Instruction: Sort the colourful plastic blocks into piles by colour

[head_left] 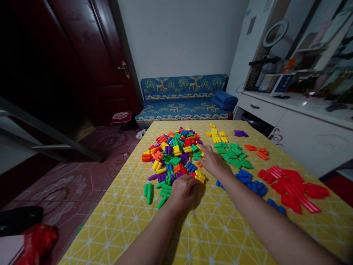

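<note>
Well, left hand [184, 189] and right hand [211, 160], fingers bent, touch the block pile [176, 150], grip unclear (box label [267, 84] blurred).

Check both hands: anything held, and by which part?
Can't tell for either: left hand is by a yellow piece, right hand at the mixed pile; contact points are unclear.

I see smooth, shiny plastic blocks [177, 150], a dull cloth [132, 217] on my counter [217, 230], and a glossy, wooden-looking door [91, 55].
</note>
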The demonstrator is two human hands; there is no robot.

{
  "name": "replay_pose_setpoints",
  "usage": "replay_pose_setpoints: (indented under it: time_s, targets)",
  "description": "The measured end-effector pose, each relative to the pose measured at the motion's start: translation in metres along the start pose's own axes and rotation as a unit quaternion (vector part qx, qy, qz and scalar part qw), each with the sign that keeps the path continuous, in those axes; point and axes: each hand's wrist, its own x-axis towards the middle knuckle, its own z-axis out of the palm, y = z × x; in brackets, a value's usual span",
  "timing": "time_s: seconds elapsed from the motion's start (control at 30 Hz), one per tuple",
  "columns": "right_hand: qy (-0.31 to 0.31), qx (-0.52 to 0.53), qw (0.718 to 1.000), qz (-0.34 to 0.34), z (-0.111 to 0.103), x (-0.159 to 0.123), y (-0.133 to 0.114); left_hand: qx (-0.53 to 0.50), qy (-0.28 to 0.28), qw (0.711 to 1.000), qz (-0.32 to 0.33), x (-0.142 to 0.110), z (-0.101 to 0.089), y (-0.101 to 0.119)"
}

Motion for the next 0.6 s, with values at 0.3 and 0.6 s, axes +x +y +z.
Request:
replay_pose_setpoints:
  time_s: [0.3,0.6]
  targets:
    - [-0.058,-0.121,0.991,-0.02,-0.001,0.007,-0.035,-0.002,0.003,1.0,0.005,0.001,-0.001,0.003]
    - [-0.035,-0.087,0.995,0.026,0.003,0.002,-0.026,0.026,0.007,0.999,0.033,0.001,-0.002,0.003]
